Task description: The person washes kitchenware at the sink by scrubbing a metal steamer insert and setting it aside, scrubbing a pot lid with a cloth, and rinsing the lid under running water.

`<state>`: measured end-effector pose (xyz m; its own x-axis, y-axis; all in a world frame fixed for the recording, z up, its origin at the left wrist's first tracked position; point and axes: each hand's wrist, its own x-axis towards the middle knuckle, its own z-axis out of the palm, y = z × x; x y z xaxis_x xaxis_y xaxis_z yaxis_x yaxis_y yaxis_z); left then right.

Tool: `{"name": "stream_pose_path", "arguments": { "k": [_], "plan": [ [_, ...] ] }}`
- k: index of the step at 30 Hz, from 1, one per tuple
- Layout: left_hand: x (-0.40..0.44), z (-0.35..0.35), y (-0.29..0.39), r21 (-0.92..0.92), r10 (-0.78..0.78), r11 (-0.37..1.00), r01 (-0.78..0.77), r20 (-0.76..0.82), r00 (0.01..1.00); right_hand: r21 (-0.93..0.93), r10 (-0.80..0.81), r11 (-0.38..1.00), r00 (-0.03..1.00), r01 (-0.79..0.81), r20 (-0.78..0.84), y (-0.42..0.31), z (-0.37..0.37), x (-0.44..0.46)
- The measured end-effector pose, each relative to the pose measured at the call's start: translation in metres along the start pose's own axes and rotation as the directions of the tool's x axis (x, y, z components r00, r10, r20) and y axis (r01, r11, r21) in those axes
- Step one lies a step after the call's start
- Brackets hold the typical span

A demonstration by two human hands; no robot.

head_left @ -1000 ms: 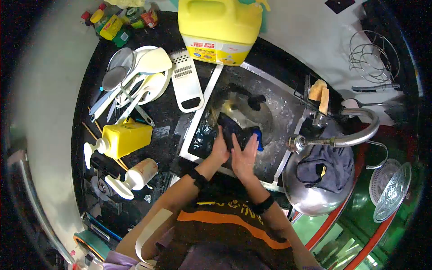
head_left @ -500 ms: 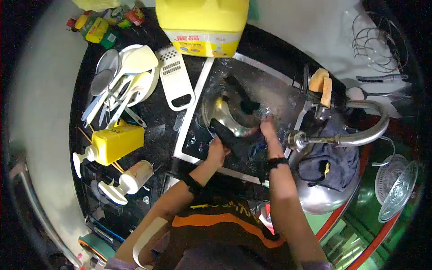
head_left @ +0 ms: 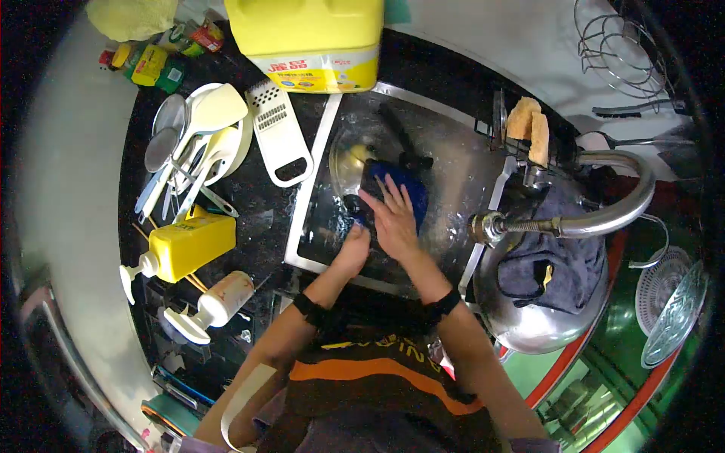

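A metal-rimmed sink lies in front of me. My right hand rests palm down, fingers stretched and slightly spread, over a dark blue flat thing that may be a cloth. Close beside it on the left, my left hand is closed at the lower edge of the blue thing. A bit of blue and something dark show at its thumb; what it grips is not clear. Beyond the hands sits a shiny rounded metal piece, partly covered. A black handle-like piece reaches toward the back.
A yellow jug stands behind the sink, with a white grater at its left. Utensils fill a white bowl. Pump bottles, one yellow, stand left. The faucet arches over a metal bowl with a grey cloth at right.
My right hand has moved left from the sink's right side onto the blue thing, its fingers now stretched. My left hand has shifted slightly left. The shiny metal is now more covered.
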<state>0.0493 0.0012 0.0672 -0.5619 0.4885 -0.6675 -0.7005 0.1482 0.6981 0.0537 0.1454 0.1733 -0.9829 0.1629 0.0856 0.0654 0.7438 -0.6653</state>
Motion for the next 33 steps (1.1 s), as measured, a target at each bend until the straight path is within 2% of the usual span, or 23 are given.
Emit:
{"name": "stream_pose_path", "arguments": {
  "k": [1, 2, 5, 6, 8, 10, 12, 13, 14, 16, 17, 18, 20, 21, 24, 25, 26, 28, 29, 30, 31, 32, 33],
  "plan": [
    [-0.017, 0.013, 0.035, -0.156, -0.058, 0.985, 0.068, 0.067, 0.996, 0.046, 0.003, 0.999, 1.0, -0.003, 0.003, -0.007, -0.01, 0.003],
    [-0.029, 0.018, 0.062, -0.151, -0.052, 0.987, 0.062, 0.07, 0.996, 0.045, 0.0, 0.999, 1.0, 0.0, -0.006, -0.011, -0.018, 0.001],
    [-0.039, 0.014, 0.101, -0.505, 0.05, 0.852, 0.14, 0.344, 0.938, 0.015, -0.027, 1.0, 0.999, 0.028, -0.03, -0.02, -0.028, -0.033],
    [-0.035, 0.018, 0.106, -0.509, 0.055, 0.85, 0.136, 0.342, 0.938, 0.014, -0.032, 0.999, 0.999, 0.032, -0.028, -0.015, -0.023, -0.048],
    [-0.035, 0.028, 0.117, -0.529, -0.055, 0.827, 0.188, 0.256, 0.965, -0.075, -0.081, 0.994, 0.995, 0.077, -0.056, -0.002, -0.008, -0.075],
    [-0.028, 0.029, 0.12, -0.523, -0.079, 0.833, 0.178, 0.207, 0.975, -0.039, -0.097, 0.995, 0.993, 0.095, -0.071, 0.006, 0.0, -0.089],
    [-0.023, 0.027, 0.111, -0.425, -0.197, 0.885, 0.19, 0.029, 0.98, -0.004, -0.095, 0.995, 0.992, 0.095, -0.082, 0.011, -0.003, -0.099],
    [-0.026, 0.034, 0.113, -0.388, -0.211, 0.908, 0.16, -0.092, 0.973, 0.046, -0.034, 0.998, 0.999, 0.036, -0.031, 0.015, -0.008, -0.098],
    [-0.032, 0.038, 0.115, -0.382, -0.214, 0.909, 0.166, -0.086, 0.973, 0.093, 0.028, 0.995, 0.999, -0.03, 0.024, 0.017, -0.014, -0.098],
    [-0.044, 0.051, 0.129, -0.41, -0.151, 0.911, 0.034, -0.257, 0.955, 0.051, 0.012, 0.999, 0.999, -0.01, -0.033, 0.031, -0.023, -0.095],
    [-0.039, 0.044, 0.118, -0.446, -0.018, 0.892, -0.069, -0.187, 0.982, 0.025, 0.101, 0.994, 0.995, -0.102, 0.012, 0.043, -0.022, -0.101],
    [-0.065, 0.059, 0.156, -0.373, -0.114, 0.928, 0.003, -0.275, 0.955, 0.0, 0.193, 0.981, 0.979, -0.193, 0.06, 0.053, -0.02, -0.109],
    [-0.056, 0.038, 0.141, -0.402, -0.007, 0.912, -0.085, -0.221, 0.975, -0.015, 0.27, 0.962, 0.961, -0.271, -0.062, 0.077, -0.019, -0.112],
    [-0.065, 0.037, 0.15, -0.311, -0.042, 0.949, -0.051, -0.285, 0.958, -0.002, 0.501, 0.863, 0.853, -0.506, 0.148, 0.073, -0.03, -0.104],
    [-0.069, 0.014, 0.149, -0.311, 0.021, 0.945, -0.098, -0.242, 0.97, 0.153, 0.582, 0.794, 0.809, -0.588, 0.088, 0.087, -0.029, -0.088],
    [-0.087, 0.023, 0.173, -0.271, 0.03, 0.958, -0.097, -0.242, 0.97, 0.187, 0.537, 0.831, 0.843, -0.523, -0.026, 0.102, -0.021, -0.088],
    [-0.084, 0.012, 0.168, -0.24, 0.021, 0.968, -0.076, -0.225, 0.974, 0.192, 0.535, 0.832, 0.844, -0.52, -0.033, 0.121, -0.018, -0.087],
    [-0.067, -0.03, 0.147, -0.041, 0.033, 0.998, -0.044, -0.234, 0.972, 0.487, 0.315, 0.841, 0.945, -0.234, -0.091, 0.149, -0.018, -0.073],
    [-0.068, -0.037, 0.153, -0.034, 0.043, 0.998, -0.053, -0.233, 0.971, 0.502, 0.326, 0.832, 0.94, -0.236, -0.099, 0.145, -0.027, -0.062],
    [-0.069, -0.042, 0.157, 0.081, 0.071, 0.995, -0.057, -0.187, 0.98, 0.515, 0.339, 0.823, 0.935, -0.239, -0.107, 0.138, -0.042, -0.053],
    [-0.072, -0.04, 0.164, 0.193, 0.09, 0.979, -0.063, -0.137, 0.986, 0.343, 0.361, 0.891, 0.923, -0.298, -0.134, 0.136, -0.055, -0.044],
    [-0.076, -0.036, 0.169, 0.193, 0.093, 0.979, -0.066, -0.134, 0.987, 0.342, 0.36, 0.892, 0.923, -0.297, -0.138, 0.144, -0.064, -0.035],
    [-0.087, -0.021, 0.186, 0.332, 0.185, 0.931, -0.153, -0.068, 0.98, 0.481, 0.271, 0.858, 0.955, -0.181, -0.123, 0.154, -0.073, -0.025]
  ]
}}
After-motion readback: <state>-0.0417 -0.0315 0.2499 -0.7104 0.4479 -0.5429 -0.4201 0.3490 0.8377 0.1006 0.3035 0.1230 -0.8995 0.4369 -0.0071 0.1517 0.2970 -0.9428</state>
